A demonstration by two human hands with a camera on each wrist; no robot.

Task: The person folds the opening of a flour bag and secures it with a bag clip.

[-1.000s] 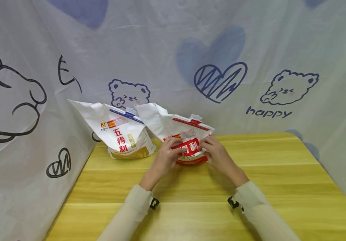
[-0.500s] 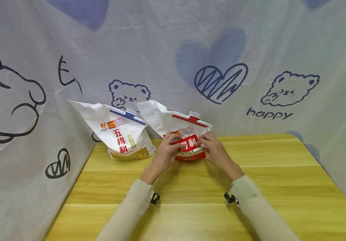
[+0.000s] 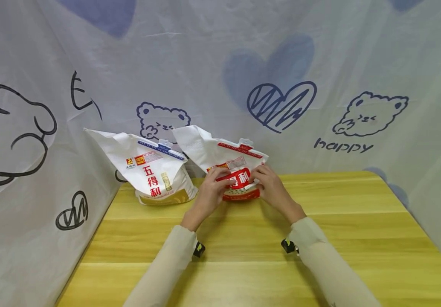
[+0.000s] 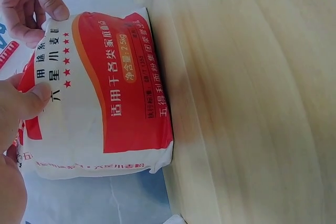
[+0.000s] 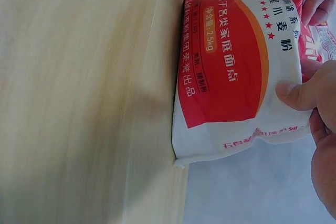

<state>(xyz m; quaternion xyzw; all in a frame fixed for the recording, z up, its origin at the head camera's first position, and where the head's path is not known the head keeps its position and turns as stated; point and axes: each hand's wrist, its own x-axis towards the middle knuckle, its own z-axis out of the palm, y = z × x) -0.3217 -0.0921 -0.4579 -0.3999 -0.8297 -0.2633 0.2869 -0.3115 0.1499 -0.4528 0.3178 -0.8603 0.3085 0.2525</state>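
Observation:
A white and red flour bag (image 3: 239, 197) stands on the table near the back wall, its empty top folded over toward the upper left. My left hand (image 3: 210, 192) grips its left side and my right hand (image 3: 275, 190) its right side. In the left wrist view the left thumb presses on the printed front of the flour bag (image 4: 126, 87), with fingers curled over the red part above. The right wrist view shows the right thumb on the front of the flour bag (image 5: 226, 72) and fingers bent behind. The fingertips there are partly hidden.
Just left of the held bag stands a second flour bag (image 3: 166, 175), white with a gold base and blue strip, its top also leaning left. Both are close to the printed cloth (image 3: 205, 64) at the back. The wooden table (image 3: 358, 234) extends right and forward.
Held in both hands, the red flour bag has shifted slightly back and left. The right forearm has moved inward and forward with it. The gold-based bag stays in place.

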